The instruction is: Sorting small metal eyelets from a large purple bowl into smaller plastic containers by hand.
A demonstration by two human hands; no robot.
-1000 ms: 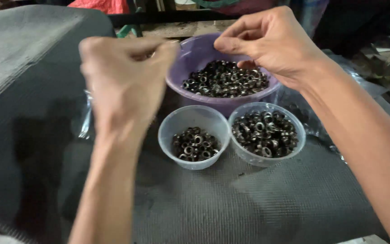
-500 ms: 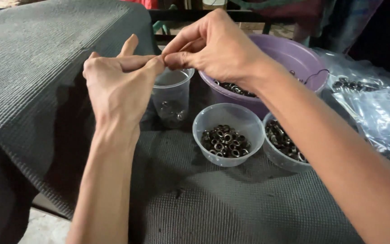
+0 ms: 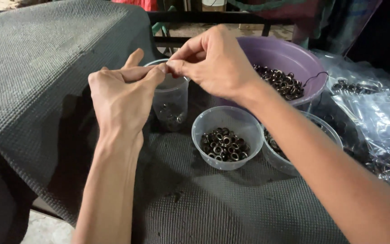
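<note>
Both hands have been kept pinched together since half a second ago, and only a slight shift toward the middle of the view is noticed; a second ago they were apart, the right hand over the purple bowl. What is pinched is too small to be made out; it is hidden between the fingertips, so it cannot be told whether a metal ring is gripped there.

At the meeting point, the left hand (image 3: 123,97) is closed with thumb and forefinger pressed together, and the right hand (image 3: 213,63) is closed the same way, its fingertips touching those of the left. It is judged that some fine joining or threading work is being done at that point.

Directly below the pinch a clear plastic cup (image 3: 171,106) is stood, with a few small rings at its bottom. Just to the right of and below the grip, a small clear bowl (image 3: 226,140) of metal rings is seen, and a second clear bowl (image 3: 294,156) is partly covered by the right forearm. Behind the right hand the purple bowl (image 3: 290,58) of rings is set. Farther right, plastic bags (image 3: 375,117) are laid. All is rested on a grey textured mat (image 3: 46,68).
</note>
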